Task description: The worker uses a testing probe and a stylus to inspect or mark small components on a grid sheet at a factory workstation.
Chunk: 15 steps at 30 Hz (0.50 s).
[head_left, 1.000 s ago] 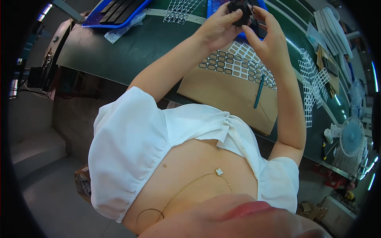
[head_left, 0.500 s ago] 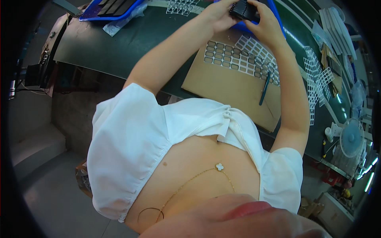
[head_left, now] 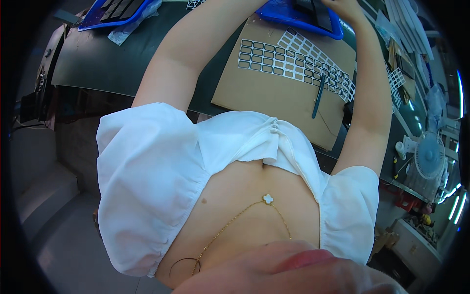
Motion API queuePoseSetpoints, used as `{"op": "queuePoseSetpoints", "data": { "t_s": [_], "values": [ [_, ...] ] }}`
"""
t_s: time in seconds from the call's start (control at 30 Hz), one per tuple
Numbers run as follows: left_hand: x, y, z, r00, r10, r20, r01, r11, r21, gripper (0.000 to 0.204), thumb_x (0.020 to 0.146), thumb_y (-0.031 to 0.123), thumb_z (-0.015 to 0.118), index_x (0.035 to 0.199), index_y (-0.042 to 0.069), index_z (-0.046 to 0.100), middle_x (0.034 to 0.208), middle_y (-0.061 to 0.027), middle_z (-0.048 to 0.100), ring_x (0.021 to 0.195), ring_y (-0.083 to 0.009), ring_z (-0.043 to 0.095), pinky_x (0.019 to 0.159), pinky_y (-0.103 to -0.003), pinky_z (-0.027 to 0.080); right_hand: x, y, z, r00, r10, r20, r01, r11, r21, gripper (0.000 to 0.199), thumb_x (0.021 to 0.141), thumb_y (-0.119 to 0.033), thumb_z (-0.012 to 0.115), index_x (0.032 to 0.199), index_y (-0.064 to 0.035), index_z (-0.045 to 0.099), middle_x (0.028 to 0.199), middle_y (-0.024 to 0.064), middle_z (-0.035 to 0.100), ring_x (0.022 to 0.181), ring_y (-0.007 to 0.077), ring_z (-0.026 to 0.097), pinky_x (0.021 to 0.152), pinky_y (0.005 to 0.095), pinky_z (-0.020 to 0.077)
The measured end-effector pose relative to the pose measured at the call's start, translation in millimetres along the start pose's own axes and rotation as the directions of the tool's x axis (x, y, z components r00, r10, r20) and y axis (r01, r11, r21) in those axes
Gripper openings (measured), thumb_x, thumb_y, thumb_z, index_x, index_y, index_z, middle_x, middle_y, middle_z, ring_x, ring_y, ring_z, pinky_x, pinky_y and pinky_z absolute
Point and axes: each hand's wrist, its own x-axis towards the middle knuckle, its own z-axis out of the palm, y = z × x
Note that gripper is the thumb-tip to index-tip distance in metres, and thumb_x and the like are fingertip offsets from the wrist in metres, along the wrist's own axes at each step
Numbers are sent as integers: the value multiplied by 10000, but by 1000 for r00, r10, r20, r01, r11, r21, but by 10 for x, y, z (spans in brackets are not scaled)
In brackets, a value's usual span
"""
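My right hand (head_left: 346,9) is at the top edge, over the right side of a blue plastic tray (head_left: 298,28). Its fingertips are cut off beside the black rectangular parts (head_left: 320,17) lying in that tray. Only my left forearm shows; the hand itself is past the top edge, near the tray's left end. Below the tray lies a brown cardboard sheet (head_left: 264,90). On it are a white die-cut sheet (head_left: 269,68) with rows of black-outlined rounded rectangles, a second such sheet (head_left: 298,44) overlapping it, and a slim dark teal tool (head_left: 318,100).
Another blue tray (head_left: 132,19) with black bars stands at the far left, a clear plastic bag (head_left: 122,35) beside it. A white lattice sheet (head_left: 395,81) and a small fan (head_left: 430,154) are on the right. The dark green table's front edge (head_left: 93,91) runs before me.
The view has shifted. Both hands have gone up and apart; the left has left the picture. The black part they held together is no longer seen between them, and more of the near tray shows.
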Motion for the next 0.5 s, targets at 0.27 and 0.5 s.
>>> {"op": "queuePoseSetpoints", "data": {
  "t_s": [0.27,0.5],
  "values": [
    [1206,-966,-1097,624,255,738,-189,966,-174,205,777,142,519,962,53,512,893,-126,541,809,-208,517,671,-311,448,-221,-147,493,975,-184,-124,221,779,586,376,689,-98,594,1038,-6,485,864,95,563,707,220,529,673,267,436],
    [1538,-1366,-1075,806,219,550,-76,960,-271,270,774,195,539,990,38,504,917,-152,525,818,-236,516,673,-337,472,-347,-117,230,975,-88,-203,165,900,403,372,706,-115,594,1045,-13,477,852,83,567,719,241,541,676,286,441]
  ]
}}
